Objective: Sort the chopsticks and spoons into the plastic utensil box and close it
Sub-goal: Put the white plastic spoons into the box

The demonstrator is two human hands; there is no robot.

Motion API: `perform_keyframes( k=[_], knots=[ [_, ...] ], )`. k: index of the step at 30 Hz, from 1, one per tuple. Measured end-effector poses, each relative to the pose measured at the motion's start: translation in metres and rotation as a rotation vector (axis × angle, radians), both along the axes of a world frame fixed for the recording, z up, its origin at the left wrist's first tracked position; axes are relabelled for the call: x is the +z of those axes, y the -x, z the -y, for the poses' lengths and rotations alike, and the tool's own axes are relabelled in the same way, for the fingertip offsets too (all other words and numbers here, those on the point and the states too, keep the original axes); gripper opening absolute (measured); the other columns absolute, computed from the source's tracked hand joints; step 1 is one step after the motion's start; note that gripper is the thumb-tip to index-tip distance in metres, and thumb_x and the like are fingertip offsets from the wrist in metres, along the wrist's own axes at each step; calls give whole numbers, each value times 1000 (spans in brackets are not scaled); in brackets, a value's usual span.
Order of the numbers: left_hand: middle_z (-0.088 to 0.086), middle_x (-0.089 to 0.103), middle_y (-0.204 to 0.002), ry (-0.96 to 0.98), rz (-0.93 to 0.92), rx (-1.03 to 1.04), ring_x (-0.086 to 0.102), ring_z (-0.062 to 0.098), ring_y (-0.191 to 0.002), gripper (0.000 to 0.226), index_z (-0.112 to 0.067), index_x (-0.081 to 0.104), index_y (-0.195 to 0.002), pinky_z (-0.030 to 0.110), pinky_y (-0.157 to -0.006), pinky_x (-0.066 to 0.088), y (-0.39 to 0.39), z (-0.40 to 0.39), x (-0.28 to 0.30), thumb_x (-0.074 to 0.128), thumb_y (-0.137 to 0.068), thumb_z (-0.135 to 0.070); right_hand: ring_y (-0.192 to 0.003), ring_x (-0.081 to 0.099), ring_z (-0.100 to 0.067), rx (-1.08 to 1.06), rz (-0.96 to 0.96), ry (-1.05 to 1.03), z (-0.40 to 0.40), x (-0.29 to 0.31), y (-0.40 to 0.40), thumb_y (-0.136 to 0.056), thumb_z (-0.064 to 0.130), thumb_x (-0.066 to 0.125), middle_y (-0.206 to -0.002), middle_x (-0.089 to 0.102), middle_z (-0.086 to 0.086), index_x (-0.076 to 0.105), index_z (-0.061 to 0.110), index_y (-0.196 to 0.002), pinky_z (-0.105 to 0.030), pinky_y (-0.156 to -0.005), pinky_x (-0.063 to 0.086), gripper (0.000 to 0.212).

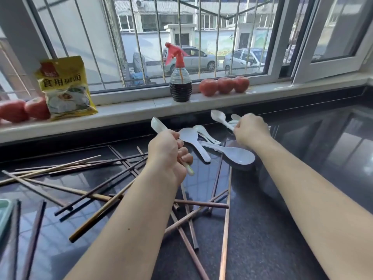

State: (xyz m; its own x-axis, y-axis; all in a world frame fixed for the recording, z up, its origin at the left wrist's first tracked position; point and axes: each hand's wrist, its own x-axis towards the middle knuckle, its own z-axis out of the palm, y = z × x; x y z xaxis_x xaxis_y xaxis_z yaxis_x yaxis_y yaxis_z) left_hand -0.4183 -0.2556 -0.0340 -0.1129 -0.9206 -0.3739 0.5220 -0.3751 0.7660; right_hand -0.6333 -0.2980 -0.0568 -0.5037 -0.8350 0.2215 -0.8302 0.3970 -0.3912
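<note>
My left hand [168, 151] grips a white spoon [158, 124] by the handle, its bowl pointing up and away. My right hand [251, 129] holds another white spoon [219, 117] above the counter, with more white spoon parts partly hidden behind its fingers. Several white spoons [238, 153] lie between my hands on the black counter. Several brown chopsticks [105, 183] are scattered across the counter in front of me. A pale green edge of the plastic utensil box [4, 216] shows at the far left, with dark chopsticks beside it.
The white windowsill carries a spray bottle [180, 81] with a red nozzle, tomatoes [224, 85] on the right, more tomatoes [24, 110] on the left and a yellow packet [65, 87]. The glossy black counter [312, 158] stretches to the right.
</note>
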Motion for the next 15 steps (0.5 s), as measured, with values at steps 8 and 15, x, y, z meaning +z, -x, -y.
perform_keyframes(
  k=[8,15],
  knots=[
    [-3,29,-58,58,-78,3,19,10,-38,15,-15,41,-86,21,-35,20,0,-23,27,42,-95,-4,-65,74,-20,373,820,291,-74,79,-95,-105,8,44,-97,67,-18,51,1,-116,-29,-60,61,14],
    [-3,31,-58,187,-49,21,21,11,-41,11,-15,45,-94,18,-38,19,-81,-99,100,37,-100,-13,-54,64,-10,449,1027,199,-142,100,-162,-96,-7,55,-86,67,-14,58,0,-121,-19,-51,51,26]
  ],
)
